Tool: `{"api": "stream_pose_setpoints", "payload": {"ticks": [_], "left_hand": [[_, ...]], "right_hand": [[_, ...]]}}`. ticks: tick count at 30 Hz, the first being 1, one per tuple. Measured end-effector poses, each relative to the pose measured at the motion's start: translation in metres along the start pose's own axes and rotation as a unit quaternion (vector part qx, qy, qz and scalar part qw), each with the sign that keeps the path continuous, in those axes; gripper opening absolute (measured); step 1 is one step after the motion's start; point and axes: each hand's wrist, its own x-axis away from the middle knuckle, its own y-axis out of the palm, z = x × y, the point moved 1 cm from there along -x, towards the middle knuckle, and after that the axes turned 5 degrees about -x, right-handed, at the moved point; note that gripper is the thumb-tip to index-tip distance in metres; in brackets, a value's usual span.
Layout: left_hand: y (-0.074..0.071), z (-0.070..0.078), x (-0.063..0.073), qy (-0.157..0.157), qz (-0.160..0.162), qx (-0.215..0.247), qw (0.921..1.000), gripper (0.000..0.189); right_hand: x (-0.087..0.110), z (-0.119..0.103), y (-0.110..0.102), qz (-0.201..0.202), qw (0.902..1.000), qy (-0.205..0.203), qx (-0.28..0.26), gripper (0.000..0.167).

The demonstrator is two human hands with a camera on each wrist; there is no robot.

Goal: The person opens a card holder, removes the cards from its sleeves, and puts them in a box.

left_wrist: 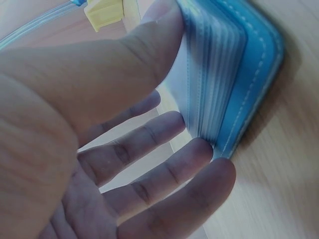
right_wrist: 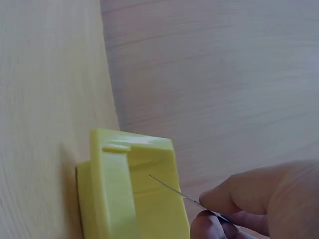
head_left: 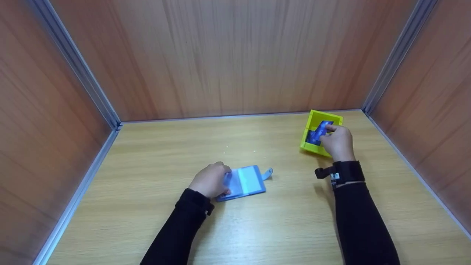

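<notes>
A blue card holder [head_left: 250, 179] lies open on the table, its clear sleeves and strap showing. My left hand [head_left: 211, 180] holds its left end, thumb and fingers at opposite edges. In the left wrist view, the thumb lies against the stacked sleeves [left_wrist: 214, 74] and the fingertips touch the holder's edge. At the right, my right hand [head_left: 337, 142] pinches a blue card [head_left: 322, 129] between thumb and fingers, over a yellow box [head_left: 304, 141]. More dark blue shows low inside the box, perhaps another card. In the right wrist view the card [right_wrist: 172, 188] appears edge-on.
Wood-look panels [head_left: 239, 59] enclose the table [head_left: 154, 158] at the back, left and right, with metal strips [head_left: 82, 66] at the corners. The yellow box stands near the back right corner. Small white specks lie on the tabletop behind the holder.
</notes>
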Motion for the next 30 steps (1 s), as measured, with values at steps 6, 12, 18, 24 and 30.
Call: {"api": "stream_pose_setpoints", "payload": {"ticks": [6, 12, 18, 24, 30], "left_hand": [[0.001, 0.001, 0.000, -0.005, -0.006, -0.004, 1.0000, 0.065], [0.001, 0.003, 0.001, -0.003, -0.007, -0.005, 1.0000, 0.066], [0.000, 0.004, 0.000, 0.000, -0.007, -0.005, 1.0000, 0.068], [0.000, 0.003, 0.001, -0.002, -0.009, -0.004, 1.0000, 0.068], [0.002, 0.003, 0.000, -0.001, -0.005, -0.003, 1.0000, 0.066]], "right_hand": [[-0.005, 0.001, 0.009, -0.010, 0.9997, 0.020, 0.009, 0.062], [-0.006, 0.005, 0.009, -0.020, 0.9995, 0.013, 0.020, 0.057], [-0.008, 0.007, 0.012, -0.049, 0.9985, 0.015, 0.022, 0.060], [-0.008, 0.009, 0.014, -0.068, 0.9968, 0.013, 0.040, 0.058], [-0.005, 0.011, 0.016, -0.077, 0.9953, 0.000, 0.058, 0.042]]}}
